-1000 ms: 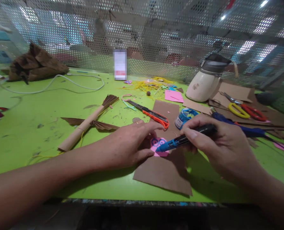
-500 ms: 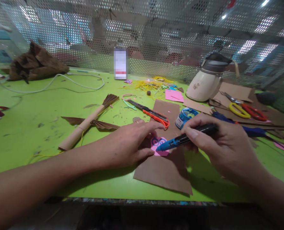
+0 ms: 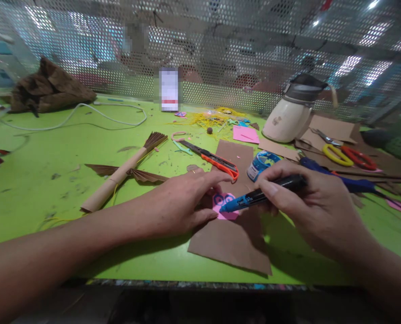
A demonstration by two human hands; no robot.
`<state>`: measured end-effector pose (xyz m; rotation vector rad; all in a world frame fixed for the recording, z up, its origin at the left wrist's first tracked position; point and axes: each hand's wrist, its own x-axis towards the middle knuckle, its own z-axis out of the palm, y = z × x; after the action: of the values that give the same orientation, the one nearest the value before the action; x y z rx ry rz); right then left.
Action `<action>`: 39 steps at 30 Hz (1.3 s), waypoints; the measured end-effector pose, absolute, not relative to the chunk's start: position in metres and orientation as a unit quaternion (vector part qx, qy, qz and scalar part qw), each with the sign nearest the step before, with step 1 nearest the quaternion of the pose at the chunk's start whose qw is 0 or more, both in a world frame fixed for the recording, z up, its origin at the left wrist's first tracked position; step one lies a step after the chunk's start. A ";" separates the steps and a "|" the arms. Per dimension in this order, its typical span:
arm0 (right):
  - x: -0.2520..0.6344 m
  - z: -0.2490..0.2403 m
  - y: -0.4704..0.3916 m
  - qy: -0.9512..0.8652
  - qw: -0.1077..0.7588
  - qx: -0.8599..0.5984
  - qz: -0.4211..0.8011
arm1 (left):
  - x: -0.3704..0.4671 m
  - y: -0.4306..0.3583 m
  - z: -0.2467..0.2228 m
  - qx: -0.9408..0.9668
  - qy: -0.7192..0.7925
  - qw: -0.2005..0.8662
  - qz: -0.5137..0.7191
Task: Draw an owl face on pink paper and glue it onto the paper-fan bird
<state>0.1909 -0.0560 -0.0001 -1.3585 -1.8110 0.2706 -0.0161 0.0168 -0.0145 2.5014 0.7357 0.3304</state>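
Observation:
My right hand (image 3: 308,207) grips a blue marker (image 3: 251,197), its tip touching a small pink paper (image 3: 228,215) that bears two blue ringed circles. My left hand (image 3: 190,200) rests at the paper's left edge, thumb and fingers apart, pressing it down. Beneath lies a brown paper strip (image 3: 227,245). An orange and black cutter (image 3: 217,164) sits just beyond my left fingers. Behind the marker is a small jar of blue paint (image 3: 261,164).
A rolled brown paper figure (image 3: 114,184) lies to the left, crumpled brown paper (image 3: 50,90) behind it. Further back are a phone (image 3: 169,90), yellow shreds (image 3: 210,119) and a white jug (image 3: 284,117). Scissors (image 3: 337,155) lie at right; a white cable (image 3: 68,118) crosses the left.
The marker tip has shifted very slightly to the left on the pink paper. Both hands otherwise keep nearly the same pose.

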 end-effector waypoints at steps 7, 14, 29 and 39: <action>0.191 -0.001 -0.056 -0.724 0.411 -0.544 0.109 | -0.015 0.016 -0.014 0.919 0.273 0.255 0.126; 0.193 0.000 -0.059 -0.732 0.392 -0.547 0.104 | -0.015 0.017 -0.014 0.919 0.269 0.259 0.125; 0.191 0.003 -0.058 -0.720 0.400 -0.558 0.101 | -0.015 0.017 -0.014 0.922 0.269 0.251 0.125; 0.193 0.002 -0.059 -0.725 0.395 -0.556 0.097 | -0.015 0.017 -0.015 0.919 0.269 0.256 0.128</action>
<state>0.1929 -0.0591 0.0015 -1.4109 -1.8381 0.2451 -0.0154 0.0168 -0.0152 2.4955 0.7308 0.3474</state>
